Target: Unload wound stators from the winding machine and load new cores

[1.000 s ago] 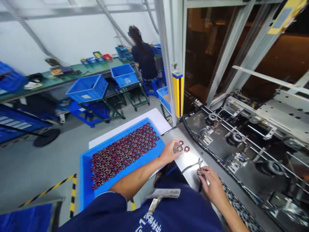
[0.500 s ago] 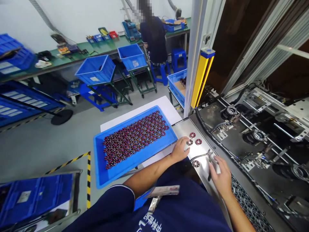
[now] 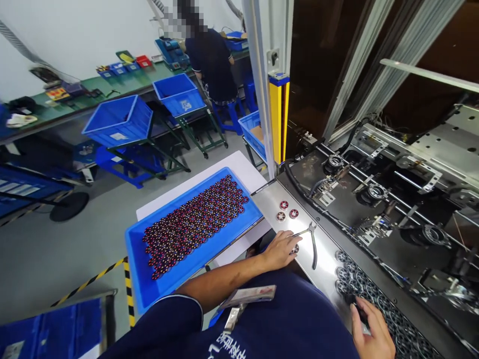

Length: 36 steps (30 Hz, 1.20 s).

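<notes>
My left hand (image 3: 280,251) rests on the metal ledge (image 3: 327,276), its fingers closed around a small spoked round part (image 3: 295,249). Just beyond it, cutting pliers (image 3: 312,244) lie with their jaws pointing away, one handle near my fingertips. Three similar round parts, including a red-rimmed one (image 3: 294,213), sit grouped farther up the ledge. My right hand (image 3: 374,329) is low at the right, thumb and fingers pinching a black round part (image 3: 359,311), partly hidden. Beside it, several dark ring-shaped parts (image 3: 348,274) stand in rows.
To the left, a blue tray (image 3: 136,274) holds many round parts in rows. Machinery with rods and round holders (image 3: 376,192) borders the ledge on the right. A yellow post (image 3: 279,122) rises at the ledge's far end. A co-worker (image 3: 210,65) sits at the back bench.
My right hand has left the pliers and moved down to the dark parts. My left hand has let go of one round part by the red-rimmed pair and come back to another. The view has turned right.
</notes>
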### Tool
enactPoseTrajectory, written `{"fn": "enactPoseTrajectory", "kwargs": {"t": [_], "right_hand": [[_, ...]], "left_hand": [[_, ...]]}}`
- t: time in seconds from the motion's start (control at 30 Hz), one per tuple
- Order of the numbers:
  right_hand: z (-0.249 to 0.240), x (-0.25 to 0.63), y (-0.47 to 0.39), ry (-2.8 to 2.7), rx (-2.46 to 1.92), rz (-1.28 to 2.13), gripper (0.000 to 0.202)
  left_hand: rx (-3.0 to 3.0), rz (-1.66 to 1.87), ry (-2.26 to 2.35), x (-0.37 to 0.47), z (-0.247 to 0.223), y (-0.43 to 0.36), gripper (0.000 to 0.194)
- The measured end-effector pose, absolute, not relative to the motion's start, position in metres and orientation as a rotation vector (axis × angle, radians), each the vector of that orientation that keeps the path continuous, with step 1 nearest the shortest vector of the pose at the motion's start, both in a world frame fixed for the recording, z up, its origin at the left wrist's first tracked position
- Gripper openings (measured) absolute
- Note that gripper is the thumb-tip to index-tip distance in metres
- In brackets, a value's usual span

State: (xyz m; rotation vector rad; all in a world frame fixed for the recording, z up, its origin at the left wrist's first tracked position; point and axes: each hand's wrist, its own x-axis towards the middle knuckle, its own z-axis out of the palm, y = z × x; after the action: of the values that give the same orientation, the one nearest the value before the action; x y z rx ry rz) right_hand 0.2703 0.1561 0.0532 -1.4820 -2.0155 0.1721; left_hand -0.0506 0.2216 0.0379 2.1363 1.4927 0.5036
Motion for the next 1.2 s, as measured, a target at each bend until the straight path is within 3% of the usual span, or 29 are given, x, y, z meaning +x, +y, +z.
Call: {"fn": "enactPoseTrajectory", "kwargs": {"t": [0.37,0.53,0.73,0.93,1.03,1.2], "right_hand": [[0.043,0.282,0.143,-2.085,-1.481,0.018,0.027],[0.032,0.268,0.154,-2.255,-1.467,-0.039,0.025],[0.039,0.258,0.175,-2.473,-1.296,0.031,0.020],[0.065,0.246,0.202,-2.550,-0.985,0.145,0.019],[0.092,0.228,0.221,-2.477,-0.904,0.206,0.015],[0.159,0.189,0.251,-2.295,-0.760,0.303,0.036]], "left_hand": [[2.106,0.811,1.742,-0.078,0.031,0.260,0.037],[2.027,0.986,1.775,-0.079,0.042,0.256,0.037],[1.855,1.095,1.618,-0.058,0.074,0.235,0.039],[1.509,0.990,1.351,-0.031,0.096,0.227,0.031],[1.249,0.914,1.178,-0.015,0.105,0.230,0.040],[0.819,0.874,0.805,-0.001,0.139,0.240,0.072]]}}
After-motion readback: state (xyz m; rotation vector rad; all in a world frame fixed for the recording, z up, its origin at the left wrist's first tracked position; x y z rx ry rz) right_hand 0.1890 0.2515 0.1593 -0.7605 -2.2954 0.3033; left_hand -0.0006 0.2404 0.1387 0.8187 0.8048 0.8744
